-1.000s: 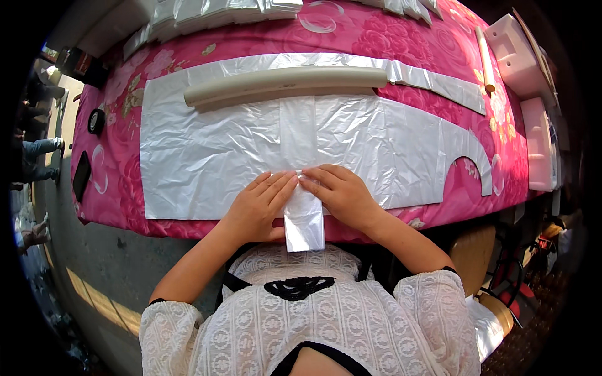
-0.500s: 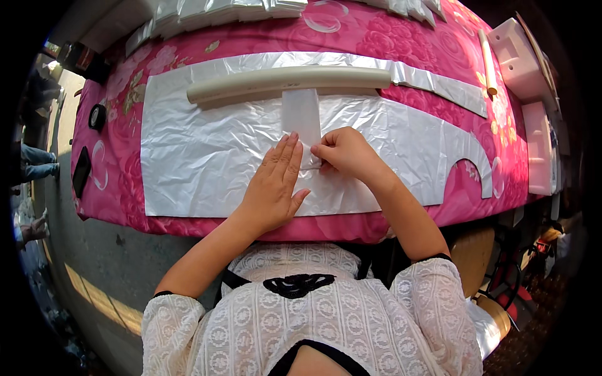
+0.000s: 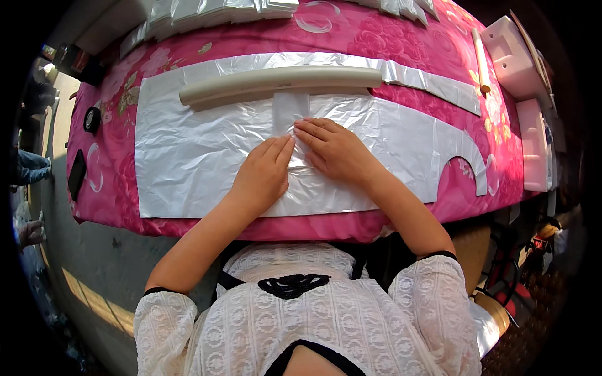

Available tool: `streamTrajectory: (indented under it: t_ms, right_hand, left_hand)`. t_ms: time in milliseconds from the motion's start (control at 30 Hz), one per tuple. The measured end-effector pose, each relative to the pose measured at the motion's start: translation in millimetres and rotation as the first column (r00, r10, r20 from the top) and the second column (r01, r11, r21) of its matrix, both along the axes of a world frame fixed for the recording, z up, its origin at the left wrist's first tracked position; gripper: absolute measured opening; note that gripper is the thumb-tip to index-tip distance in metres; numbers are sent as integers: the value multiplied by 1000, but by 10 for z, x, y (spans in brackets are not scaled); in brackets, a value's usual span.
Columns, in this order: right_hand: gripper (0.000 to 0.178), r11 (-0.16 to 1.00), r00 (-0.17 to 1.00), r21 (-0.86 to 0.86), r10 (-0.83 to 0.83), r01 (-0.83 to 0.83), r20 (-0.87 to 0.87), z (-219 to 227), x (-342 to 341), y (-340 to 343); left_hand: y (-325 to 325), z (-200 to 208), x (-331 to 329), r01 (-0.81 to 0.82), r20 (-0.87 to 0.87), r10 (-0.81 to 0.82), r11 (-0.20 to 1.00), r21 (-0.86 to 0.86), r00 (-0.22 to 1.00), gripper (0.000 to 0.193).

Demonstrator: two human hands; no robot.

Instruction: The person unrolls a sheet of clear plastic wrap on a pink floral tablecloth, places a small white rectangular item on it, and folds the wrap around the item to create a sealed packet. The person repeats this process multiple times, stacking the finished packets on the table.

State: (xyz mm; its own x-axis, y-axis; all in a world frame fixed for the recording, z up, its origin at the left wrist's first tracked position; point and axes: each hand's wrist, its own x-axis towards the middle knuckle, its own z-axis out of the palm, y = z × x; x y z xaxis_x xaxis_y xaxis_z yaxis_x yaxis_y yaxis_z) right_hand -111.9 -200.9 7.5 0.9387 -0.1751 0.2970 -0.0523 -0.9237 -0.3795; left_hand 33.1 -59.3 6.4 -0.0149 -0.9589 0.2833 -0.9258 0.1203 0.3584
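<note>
A silvery-white plastic vest-type bag (image 3: 194, 166) lies spread on the table, its two handle strips pointing right. Across its far part rests a long grey-beige tube (image 3: 282, 79). From the tube toward me runs a narrow whitish translucent strip (image 3: 290, 108), its near end hidden under my hands. My right hand (image 3: 335, 149) lies flat over the strip, fingers stretched to the left. Beside it, my left hand (image 3: 263, 170) rests on the bag with fingers extended, fingertips close to the strip and the right hand. Neither hand grips anything visible.
A pink floral cloth (image 3: 251, 227) covers the table. Folded white bags (image 3: 213, 14) are stacked along the far edge. At left lie a black tape roll (image 3: 92, 119) and a dark phone (image 3: 77, 174). White foam boxes (image 3: 533, 144) and a thin roll (image 3: 481, 59) stand at right.
My right hand has gone from a pinch at the strip's near end to lying flat over the strip. My left hand has shifted slightly left and nearer to me, off the strip.
</note>
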Motion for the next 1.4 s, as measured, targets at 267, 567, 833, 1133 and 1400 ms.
streamTrajectory:
  t_ms: [267,567,833,1133,1400]
  right_hand:
    - [36,999,995,38,32,-35,100,-23,-137,88]
    - [22,941,997,330,-71,75,-26,74,-422,451]
    - [30,454,795,667,-186,591,-578,258,33,115]
    - [30,355,729,664,-79,658,-680,234,133,-42]
    - [29,389,715,643,-61,660,-696,261,171,-78]
  left_hand:
    - [147,54,18,240,132,-224,963,-121,966,32]
    - [414,35,-40,208,-245,-211,977,-37,946,46]
    - [61,108,-48,-268,-567,416,906,329,711,68]
    - [-21,285,-3,-314,-426,468,868,383,774,71]
    - [-51,43,-375,-111,-2,111,992,55,994,82]
